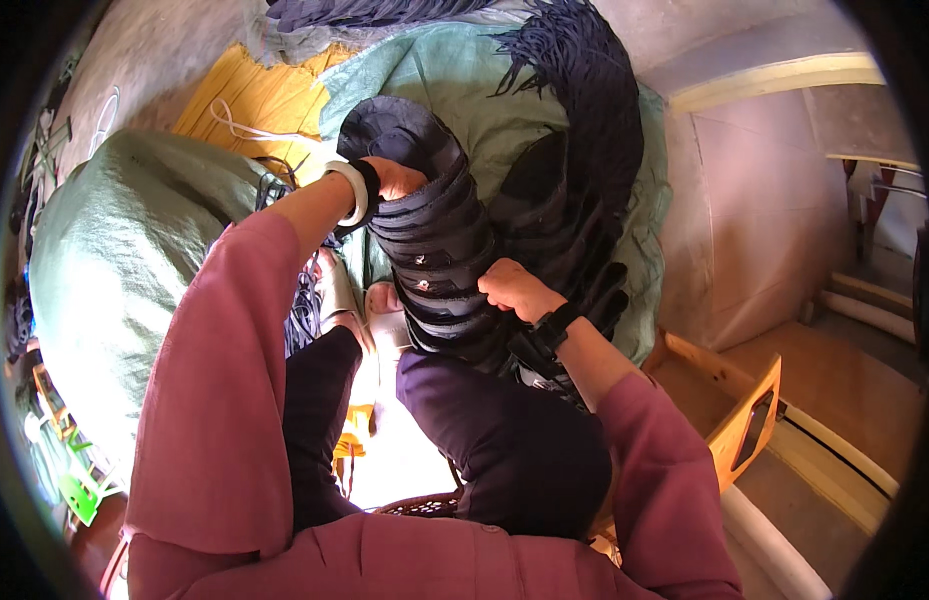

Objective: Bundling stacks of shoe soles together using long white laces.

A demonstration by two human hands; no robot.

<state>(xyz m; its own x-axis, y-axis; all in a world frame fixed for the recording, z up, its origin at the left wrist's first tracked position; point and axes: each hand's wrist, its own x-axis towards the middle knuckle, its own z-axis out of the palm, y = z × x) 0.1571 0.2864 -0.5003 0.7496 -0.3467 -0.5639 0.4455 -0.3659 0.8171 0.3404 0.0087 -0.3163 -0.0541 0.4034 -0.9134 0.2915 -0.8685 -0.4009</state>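
With left hand (394, 179) and right hand (521, 290), touching a stack of nested black fabric pieces (434, 250).

Bent over its upper end at left, grip impossible to tell; curled against its right side, pinch unclear. Just beyond the right knee (459, 395), beside a black heap (584, 225) on green sheeting (424, 72).

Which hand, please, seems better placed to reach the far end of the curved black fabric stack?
Probably the left hand: it is at the black stack, near that end; the right hand is farther away.
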